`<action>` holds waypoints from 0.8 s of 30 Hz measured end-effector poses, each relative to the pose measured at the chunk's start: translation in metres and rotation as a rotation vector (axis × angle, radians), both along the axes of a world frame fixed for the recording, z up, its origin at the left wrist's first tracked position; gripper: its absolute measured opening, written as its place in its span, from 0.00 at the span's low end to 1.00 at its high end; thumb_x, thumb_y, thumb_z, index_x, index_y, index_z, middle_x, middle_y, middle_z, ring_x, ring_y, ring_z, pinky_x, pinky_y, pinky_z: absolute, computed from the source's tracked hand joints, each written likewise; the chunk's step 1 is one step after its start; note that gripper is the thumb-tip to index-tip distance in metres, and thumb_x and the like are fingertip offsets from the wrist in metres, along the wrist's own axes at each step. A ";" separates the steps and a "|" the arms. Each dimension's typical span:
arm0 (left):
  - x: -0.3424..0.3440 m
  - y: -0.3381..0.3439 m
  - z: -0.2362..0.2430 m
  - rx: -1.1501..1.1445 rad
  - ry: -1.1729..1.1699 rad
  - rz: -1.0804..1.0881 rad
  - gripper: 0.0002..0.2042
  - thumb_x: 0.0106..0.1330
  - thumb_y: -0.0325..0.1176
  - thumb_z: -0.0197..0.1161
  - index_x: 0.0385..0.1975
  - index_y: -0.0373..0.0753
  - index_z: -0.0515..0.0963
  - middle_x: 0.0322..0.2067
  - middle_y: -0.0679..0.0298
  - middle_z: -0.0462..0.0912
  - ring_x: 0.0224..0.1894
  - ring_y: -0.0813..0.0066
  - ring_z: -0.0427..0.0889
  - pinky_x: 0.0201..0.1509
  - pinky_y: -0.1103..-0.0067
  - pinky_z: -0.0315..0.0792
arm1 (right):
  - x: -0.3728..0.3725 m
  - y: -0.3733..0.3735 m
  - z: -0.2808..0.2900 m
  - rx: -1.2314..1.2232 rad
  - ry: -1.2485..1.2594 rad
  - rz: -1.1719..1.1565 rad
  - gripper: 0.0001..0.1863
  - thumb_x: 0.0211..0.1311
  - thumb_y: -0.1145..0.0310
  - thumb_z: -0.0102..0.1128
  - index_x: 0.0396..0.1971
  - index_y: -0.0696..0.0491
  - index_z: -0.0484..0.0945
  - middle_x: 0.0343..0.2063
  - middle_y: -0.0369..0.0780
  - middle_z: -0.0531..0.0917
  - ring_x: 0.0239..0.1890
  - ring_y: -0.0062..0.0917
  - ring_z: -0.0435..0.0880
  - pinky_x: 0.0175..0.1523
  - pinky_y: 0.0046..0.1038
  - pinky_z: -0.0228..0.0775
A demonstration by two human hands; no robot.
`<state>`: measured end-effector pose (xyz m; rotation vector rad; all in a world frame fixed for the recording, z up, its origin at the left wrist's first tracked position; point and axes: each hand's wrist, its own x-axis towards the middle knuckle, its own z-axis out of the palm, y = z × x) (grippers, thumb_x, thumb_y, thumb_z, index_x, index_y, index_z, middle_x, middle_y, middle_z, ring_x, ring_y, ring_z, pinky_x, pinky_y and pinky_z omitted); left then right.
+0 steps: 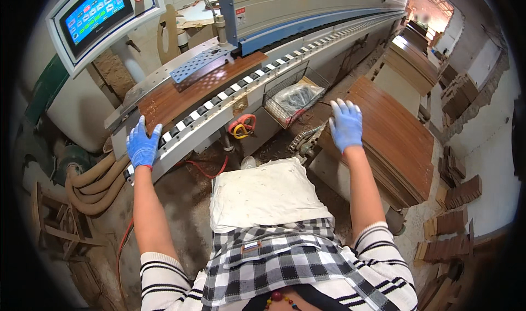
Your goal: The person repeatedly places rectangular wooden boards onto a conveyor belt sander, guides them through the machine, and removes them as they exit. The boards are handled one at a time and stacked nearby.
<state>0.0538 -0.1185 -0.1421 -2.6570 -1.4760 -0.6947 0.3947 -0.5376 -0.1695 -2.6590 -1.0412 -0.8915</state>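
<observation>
My left hand [143,145], in a blue glove with pale fingertips, rests at the near end of a reddish-brown wood board [192,92]. Its thumb and fingers are apart, touching the board's end beside the roller track. The board lies on the long machine's bed, partly under a blue perforated plate [200,63]. Out to the right, my right hand [346,126], gloved the same way, has its fingers stretched and holds nothing. It hovers over or lightly touches the near left edge of a stack of brown boards [386,135]; contact cannot be made out.
A control screen [96,15] stands at the upper left. A black-and-white roller track [241,83] runs along the machine's front. Below it hang a wire basket [290,100] and an orange-and-yellow tape roll or ring [243,126]. Hoses [93,190] coil at left; more board stacks [408,59] stand beyond.
</observation>
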 end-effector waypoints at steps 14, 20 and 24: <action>-0.013 0.010 -0.021 0.057 -0.007 -0.008 0.31 0.65 0.56 0.56 0.63 0.43 0.67 0.59 0.54 0.73 0.62 0.56 0.69 0.69 0.64 0.57 | -0.099 -0.040 -0.016 0.152 0.030 0.279 0.16 0.56 0.70 0.58 0.46 0.51 0.76 0.48 0.41 0.79 0.53 0.38 0.75 0.64 0.40 0.62; -0.015 0.008 -0.021 0.097 -0.004 -0.010 0.29 0.65 0.55 0.56 0.61 0.43 0.70 0.58 0.55 0.74 0.61 0.58 0.70 0.68 0.65 0.57 | -0.071 -0.148 -0.075 1.748 1.496 0.144 0.23 0.63 0.48 0.59 0.37 0.56 0.76 0.29 0.41 0.82 0.24 0.26 0.77 0.27 0.27 0.70; -0.017 0.012 -0.026 0.154 -0.016 -0.047 0.29 0.66 0.55 0.55 0.60 0.43 0.70 0.58 0.56 0.74 0.62 0.57 0.70 0.69 0.63 0.57 | -0.058 -0.169 -0.060 2.049 1.131 -0.222 0.28 0.62 0.43 0.59 0.41 0.57 0.73 0.26 0.40 0.80 0.21 0.22 0.73 0.25 0.23 0.66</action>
